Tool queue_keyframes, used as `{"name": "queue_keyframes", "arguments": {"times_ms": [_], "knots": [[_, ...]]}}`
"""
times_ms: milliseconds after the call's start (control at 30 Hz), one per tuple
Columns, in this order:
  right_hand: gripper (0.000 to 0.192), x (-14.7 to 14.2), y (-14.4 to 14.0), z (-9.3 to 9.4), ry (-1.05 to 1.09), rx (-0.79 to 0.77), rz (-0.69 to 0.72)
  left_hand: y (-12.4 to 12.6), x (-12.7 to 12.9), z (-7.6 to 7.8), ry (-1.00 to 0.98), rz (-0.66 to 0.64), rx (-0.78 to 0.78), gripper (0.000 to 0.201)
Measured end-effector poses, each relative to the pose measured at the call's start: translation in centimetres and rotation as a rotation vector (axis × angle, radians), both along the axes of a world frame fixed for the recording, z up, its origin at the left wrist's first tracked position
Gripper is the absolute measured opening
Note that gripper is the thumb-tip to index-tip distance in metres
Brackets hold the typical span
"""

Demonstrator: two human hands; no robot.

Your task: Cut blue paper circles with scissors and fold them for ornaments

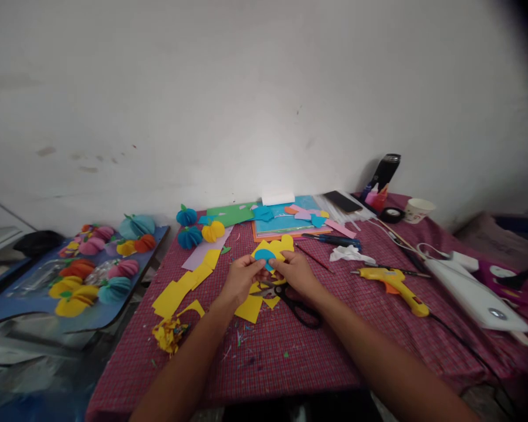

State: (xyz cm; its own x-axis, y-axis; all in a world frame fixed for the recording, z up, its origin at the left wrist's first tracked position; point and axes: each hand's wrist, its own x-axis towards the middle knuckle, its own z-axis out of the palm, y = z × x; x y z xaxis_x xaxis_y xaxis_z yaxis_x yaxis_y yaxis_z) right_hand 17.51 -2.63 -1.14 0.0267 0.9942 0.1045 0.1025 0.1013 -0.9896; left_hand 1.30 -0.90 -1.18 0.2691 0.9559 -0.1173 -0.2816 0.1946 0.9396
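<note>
hands pinch together on the blue paper disc (263,257) and yellow paper (276,247). align edges squarely (scissors (297,303) lie at five o'clock on the table (356,328)).

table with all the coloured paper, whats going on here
A person is doing paper craft at a table covered in a red checked cloth. The left hand and right hand together hold a blue paper circle against yellow paper pieces. Black-handled scissors lie just beneath the hands, and a yellow glue gun rests to the right. Yellow offcuts lie to the left, and finished paper balls sit on a blue board further left.
</note>
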Motion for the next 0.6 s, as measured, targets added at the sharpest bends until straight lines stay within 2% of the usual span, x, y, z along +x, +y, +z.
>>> {"name": "queue_keyframes", "arguments": {"times_ms": [233, 600], "knots": [[0.025, 0.13, -0.02, 0.06, 0.012, -0.015, 0.004, -0.20, 0.08, 0.46, -0.012, 0.017, -0.018, 0.034], [0.028, 0.16, -0.21, 0.68, 0.011, -0.021, 0.000, -0.05, 0.13, 0.18, -0.019, 0.027, -0.011, 0.033]]}}
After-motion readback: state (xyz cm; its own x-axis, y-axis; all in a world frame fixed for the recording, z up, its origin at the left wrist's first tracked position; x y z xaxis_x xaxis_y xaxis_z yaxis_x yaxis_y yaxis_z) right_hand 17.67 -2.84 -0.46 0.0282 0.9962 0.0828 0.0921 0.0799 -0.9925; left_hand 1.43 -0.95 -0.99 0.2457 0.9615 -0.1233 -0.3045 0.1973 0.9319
